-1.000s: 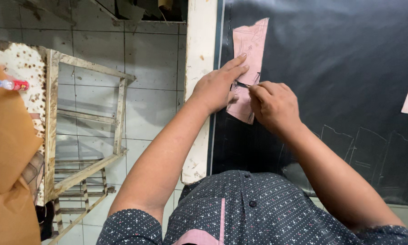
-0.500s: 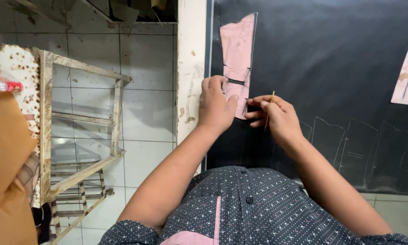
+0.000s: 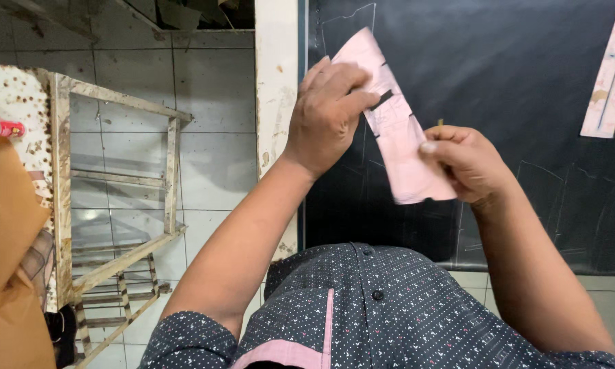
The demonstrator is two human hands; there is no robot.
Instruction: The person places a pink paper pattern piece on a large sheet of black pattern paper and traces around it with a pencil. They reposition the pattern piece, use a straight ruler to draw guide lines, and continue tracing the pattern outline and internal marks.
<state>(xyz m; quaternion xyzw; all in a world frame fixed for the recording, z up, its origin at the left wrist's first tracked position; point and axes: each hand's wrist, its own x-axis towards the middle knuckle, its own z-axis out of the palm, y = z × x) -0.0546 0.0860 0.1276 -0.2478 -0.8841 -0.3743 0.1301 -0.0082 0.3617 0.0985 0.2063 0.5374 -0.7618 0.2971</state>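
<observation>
A pink paper pattern piece (image 3: 396, 133) with cut slots is lifted off the dark fabric (image 3: 499, 75) spread on the table. My left hand (image 3: 328, 113) pinches its upper part between thumb and fingers. My right hand (image 3: 468, 160) grips the lower right edge of the pattern and also holds a thin yellowish stick (image 3: 440, 125), likely chalk, poking up above the fingers. Faint chalk outlines show on the fabric around both hands.
A second pink pattern strip (image 3: 611, 75) lies on the fabric at the upper right. The table's worn white edge (image 3: 277, 102) runs down the middle. Left of it stand a wooden frame (image 3: 116, 198) on tiled floor and an orange cloth (image 3: 7, 225) with a small marker (image 3: 0, 128).
The pattern piece lay flat on the fabric while my right hand traced beside it; now both hands have lifted it and tilted it. A chalk outline is left where it lay.
</observation>
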